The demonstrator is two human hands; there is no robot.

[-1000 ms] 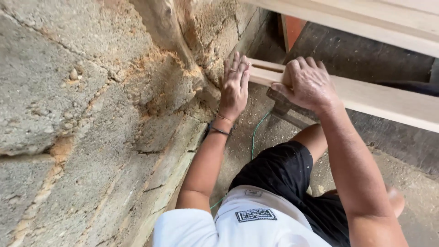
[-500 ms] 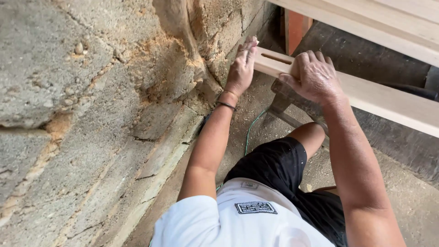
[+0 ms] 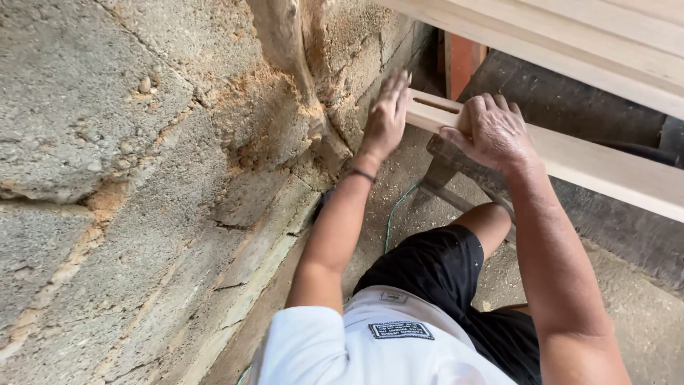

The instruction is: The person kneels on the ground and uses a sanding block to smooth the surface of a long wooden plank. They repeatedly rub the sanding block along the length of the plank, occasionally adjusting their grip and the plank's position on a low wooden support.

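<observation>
Sawdust clings to the rough block wall on my left; my left hand, fingers straight and together, lies flat against the end of the pale slotted wooden rail; my right hand curls its fingers over the rail's top edge just beside the slot; a green cord trails on the dusty floor below.

Soft even daylight, dark shadow under beams, slight motion blur.
</observation>
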